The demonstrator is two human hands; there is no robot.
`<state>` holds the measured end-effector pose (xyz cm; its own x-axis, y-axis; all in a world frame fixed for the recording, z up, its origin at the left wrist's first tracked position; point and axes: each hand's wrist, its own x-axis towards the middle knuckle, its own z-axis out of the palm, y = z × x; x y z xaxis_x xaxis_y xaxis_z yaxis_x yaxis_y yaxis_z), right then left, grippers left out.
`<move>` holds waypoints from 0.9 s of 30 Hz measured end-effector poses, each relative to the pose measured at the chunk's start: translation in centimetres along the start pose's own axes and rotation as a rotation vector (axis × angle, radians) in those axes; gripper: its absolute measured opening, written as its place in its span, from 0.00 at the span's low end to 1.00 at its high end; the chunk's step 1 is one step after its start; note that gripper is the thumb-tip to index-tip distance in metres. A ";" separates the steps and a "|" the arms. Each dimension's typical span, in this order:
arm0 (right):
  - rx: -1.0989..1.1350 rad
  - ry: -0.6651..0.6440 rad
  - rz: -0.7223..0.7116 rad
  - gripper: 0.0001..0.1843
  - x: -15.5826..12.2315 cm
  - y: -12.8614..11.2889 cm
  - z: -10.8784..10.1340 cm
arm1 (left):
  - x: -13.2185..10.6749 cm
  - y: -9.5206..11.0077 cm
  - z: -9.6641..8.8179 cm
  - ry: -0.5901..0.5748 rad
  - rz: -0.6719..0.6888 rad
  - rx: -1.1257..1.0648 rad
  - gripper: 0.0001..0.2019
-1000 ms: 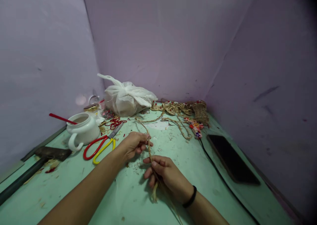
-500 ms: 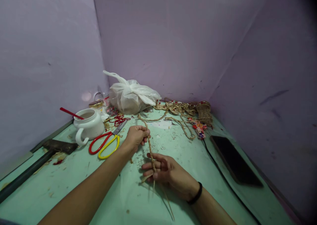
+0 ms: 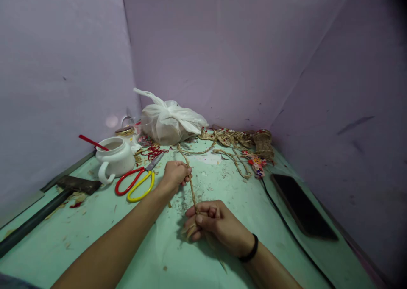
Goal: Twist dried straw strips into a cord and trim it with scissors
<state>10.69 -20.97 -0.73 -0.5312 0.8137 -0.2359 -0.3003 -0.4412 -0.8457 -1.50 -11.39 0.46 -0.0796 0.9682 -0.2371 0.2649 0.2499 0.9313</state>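
Observation:
A thin tan twisted fibre cord [image 3: 192,192] runs between my two hands over the pale green tabletop. My left hand [image 3: 176,174] pinches it higher up, and its far part trails toward the white plastic bag. My right hand [image 3: 214,223] is closed around the lower end, thumb against the fingers. Loose fibre strands [image 3: 190,230] stick out below those fingers, blurred. Scissors [image 3: 136,183] with one red and one yellow handle lie left of my left hand, touching neither hand.
At left stand a white pot [image 3: 115,157] with a red stick in it and a hammer-like tool [image 3: 76,187]. A tied plastic bag [image 3: 171,121] and heaped braided cords [image 3: 230,137] lie at the back. A phone [image 3: 300,206] and black cable [image 3: 282,221] are at right.
My right hand has closed more tightly on the cord's lower end, its fingers drawn in from a looser spread. My left hand keeps its pinch in nearly the same place.

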 end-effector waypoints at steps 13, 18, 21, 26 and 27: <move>0.185 0.301 -0.100 0.19 -0.4 -1.9 -0.1 | -2.4 0.6 -11.3 0.096 0.024 1.357 0.13; 0.170 0.315 -0.150 0.22 0.0 -1.0 0.0 | -2.9 -0.9 -10.4 0.128 0.020 1.368 0.25; 0.179 0.363 -0.147 0.19 0.2 -0.9 0.0 | -3.5 -0.4 -10.0 0.117 0.000 1.349 0.25; 0.212 0.432 -0.162 0.18 0.3 -1.1 -0.2 | -5.7 -0.9 -11.7 0.163 -0.040 1.290 0.20; 0.203 0.459 -0.165 0.18 0.3 -1.2 -0.2 | -6.1 -1.4 -12.3 0.209 -0.060 1.253 0.21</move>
<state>11.05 -20.13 0.11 -0.0763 0.9404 -0.3313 -0.5222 -0.3208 -0.7902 -13.18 -17.83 3.99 -0.2419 0.9634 -0.1152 0.9700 0.2431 -0.0041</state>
